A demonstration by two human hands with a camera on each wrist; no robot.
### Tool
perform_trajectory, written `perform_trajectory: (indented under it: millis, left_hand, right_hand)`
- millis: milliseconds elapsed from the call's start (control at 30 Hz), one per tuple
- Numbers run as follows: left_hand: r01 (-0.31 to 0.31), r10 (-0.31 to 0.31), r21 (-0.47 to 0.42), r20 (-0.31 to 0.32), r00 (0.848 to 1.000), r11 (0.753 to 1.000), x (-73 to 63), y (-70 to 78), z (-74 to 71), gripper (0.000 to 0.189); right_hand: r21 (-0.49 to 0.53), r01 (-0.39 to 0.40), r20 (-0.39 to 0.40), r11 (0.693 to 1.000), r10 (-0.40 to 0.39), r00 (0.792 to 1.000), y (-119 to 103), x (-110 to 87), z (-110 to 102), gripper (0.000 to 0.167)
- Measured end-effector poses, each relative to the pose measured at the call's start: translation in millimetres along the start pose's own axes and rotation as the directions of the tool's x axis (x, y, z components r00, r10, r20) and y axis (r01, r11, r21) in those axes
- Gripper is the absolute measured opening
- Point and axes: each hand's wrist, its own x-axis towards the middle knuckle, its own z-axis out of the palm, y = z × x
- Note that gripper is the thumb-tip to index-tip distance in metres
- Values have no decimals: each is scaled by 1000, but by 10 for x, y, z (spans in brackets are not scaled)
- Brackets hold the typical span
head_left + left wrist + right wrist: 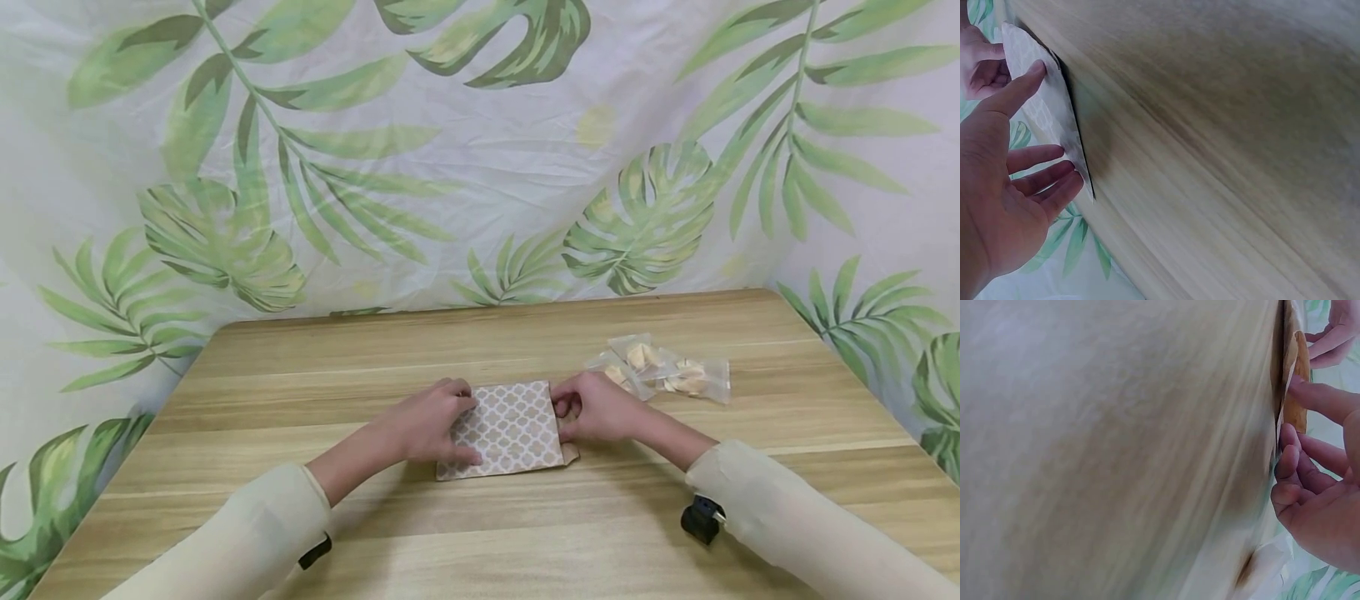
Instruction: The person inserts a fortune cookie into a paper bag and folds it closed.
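Observation:
A flat paper bag point(513, 427) with a white lattice print lies on the wooden table. On its left end rests my left hand point(435, 423), thumb and fingers spread apart; the left wrist view shows the thumb point(1027, 81) across the printed face and the other fingertips along the edge. At the bag's right end, my right hand point(603, 408) holds the mouth with curled fingers. Its thumb point(1319, 397) reaches into the parted mouth, where the plain brown inside point(1298, 415) shows in the right wrist view.
Several small clear packets point(688, 377) with pale, cream-coloured pieces inside lie together just beyond my right hand. The wooden table point(480, 542) ends at the back against a leaf-printed cloth point(495, 167).

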Motion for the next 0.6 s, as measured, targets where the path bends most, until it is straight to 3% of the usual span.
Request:
perform_trajectory:
  millis: [333, 600]
  left_hand:
    - [45, -45, -87, 3, 999, 995, -13, 20, 26, 95]
    - [48, -51, -101, -25, 998, 994, -19, -2, 56, 95]
  right_hand:
    - [156, -76, 51, 985, 69, 996, -11, 17, -6, 40]
    - [187, -85, 53, 979, 76, 996, -17, 11, 2, 31]
